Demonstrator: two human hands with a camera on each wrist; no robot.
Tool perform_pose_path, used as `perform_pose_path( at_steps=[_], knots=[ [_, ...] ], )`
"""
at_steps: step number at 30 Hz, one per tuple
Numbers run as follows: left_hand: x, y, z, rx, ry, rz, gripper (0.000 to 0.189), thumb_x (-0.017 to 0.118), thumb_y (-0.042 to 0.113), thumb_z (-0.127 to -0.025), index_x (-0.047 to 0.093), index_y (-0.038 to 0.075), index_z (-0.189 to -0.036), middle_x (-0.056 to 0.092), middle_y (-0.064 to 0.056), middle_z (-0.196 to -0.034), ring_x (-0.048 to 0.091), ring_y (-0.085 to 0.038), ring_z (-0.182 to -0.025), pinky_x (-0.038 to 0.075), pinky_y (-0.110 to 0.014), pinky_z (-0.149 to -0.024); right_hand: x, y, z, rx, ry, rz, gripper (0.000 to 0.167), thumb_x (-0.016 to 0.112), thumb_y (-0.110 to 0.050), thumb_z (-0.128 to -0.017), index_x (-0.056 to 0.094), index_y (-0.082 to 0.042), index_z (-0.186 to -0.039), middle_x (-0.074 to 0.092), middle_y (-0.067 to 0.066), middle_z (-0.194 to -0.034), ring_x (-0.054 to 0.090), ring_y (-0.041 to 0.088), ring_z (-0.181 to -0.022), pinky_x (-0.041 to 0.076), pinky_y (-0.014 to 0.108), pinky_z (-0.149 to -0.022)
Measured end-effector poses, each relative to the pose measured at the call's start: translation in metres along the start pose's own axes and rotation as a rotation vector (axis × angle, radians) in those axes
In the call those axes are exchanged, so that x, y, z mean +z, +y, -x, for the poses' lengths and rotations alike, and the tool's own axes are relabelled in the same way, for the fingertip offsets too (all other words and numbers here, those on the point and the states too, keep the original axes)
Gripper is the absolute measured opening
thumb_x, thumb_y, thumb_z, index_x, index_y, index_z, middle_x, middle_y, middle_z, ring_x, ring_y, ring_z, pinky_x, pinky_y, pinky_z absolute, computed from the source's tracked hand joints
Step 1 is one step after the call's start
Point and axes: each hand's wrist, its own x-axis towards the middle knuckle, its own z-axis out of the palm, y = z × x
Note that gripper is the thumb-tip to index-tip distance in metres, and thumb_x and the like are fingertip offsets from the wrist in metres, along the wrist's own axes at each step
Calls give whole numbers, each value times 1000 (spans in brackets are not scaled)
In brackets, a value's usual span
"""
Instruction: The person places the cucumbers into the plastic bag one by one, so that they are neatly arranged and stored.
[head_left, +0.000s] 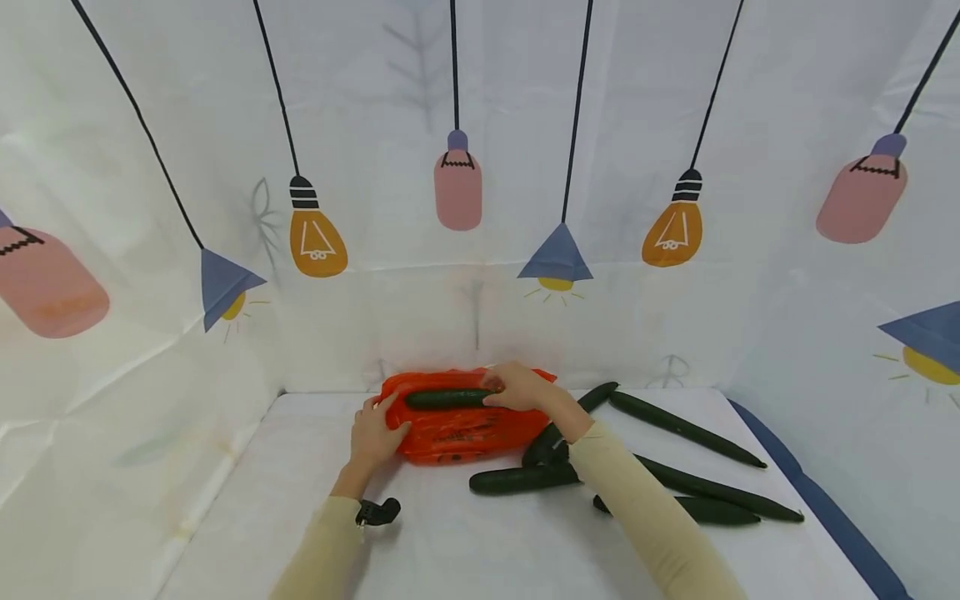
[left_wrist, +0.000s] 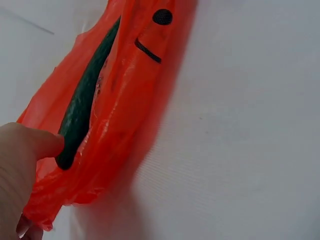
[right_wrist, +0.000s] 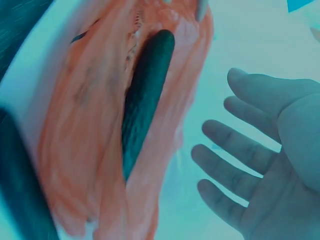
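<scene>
"Fingers [right_wrist: 239, 141], status?"
"Left hand [head_left: 375, 433] pinches red bag [head_left: 465, 433] by its edge. I read right hand [head_left: 521, 387] as spread wide."
"Cucumber [head_left: 446, 400]?"
"Lies along the bag, between both sets of fingers, left thumb [left_wrist: 47, 144] beside one end."

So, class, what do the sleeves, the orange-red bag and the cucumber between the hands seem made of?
Sleeves: probably fabric, matte, showing no shine; the fibre can't be told.
Orange-red bag: likely thin plastic film, slightly glossy, given its fine creases and bright highlights.
Cucumber: seemingly a real vegetable, its dark green skin lightly bumpy with a soft sheen.
</scene>
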Motion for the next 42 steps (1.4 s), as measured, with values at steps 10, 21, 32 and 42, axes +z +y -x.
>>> perform_pose_path(
  at_steps=[10, 21, 32, 42],
  knots=[
    [-1, -3, 1, -84, -54, 25, 56, 67, 21, -87, 53, 2, -137, 46, -30, -125, 57, -45, -103, 50, -60, -80, -4, 17, 93, -10, 7, -34, 30, 67, -22, -92, 67, -7, -119, 67, 4, -113, 61, 22, -102, 52, 40, -86],
    [2, -12, 7, -109, -54, 11, 58, 69, 19, -85, 47, -5, -133, 53, -27, -111, 58, -42, -95, 49, -59, -81, 3, 57, 188, 48, 90, -92, 28, 68, -25, -92, 67, -11, -116, 65, -3, -108, 61, 24, -98, 51, 40, -83],
    [2, -9, 2, -106, -91, 23, 67, 70, 19, -84, 39, -6, -137, 49, -30, -118, 58, -46, -95, 48, -62, -82, 22, 109, 260, 85, 275, -35, 31, 77, -25, -84, 68, -10, -109, 66, -3, -108, 62, 20, -101, 51, 49, -85],
    [3, -4, 4, -99, -160, 31, 79, 74, 27, -83, 32, -2, -144, 46, -33, -123, 55, -46, -102, 47, -63, -84, 32, 137, 289, 223, 362, -18, 36, 82, -30, -77, 69, -15, -107, 65, -7, -108, 60, 18, -103, 51, 42, -87]
  ],
)
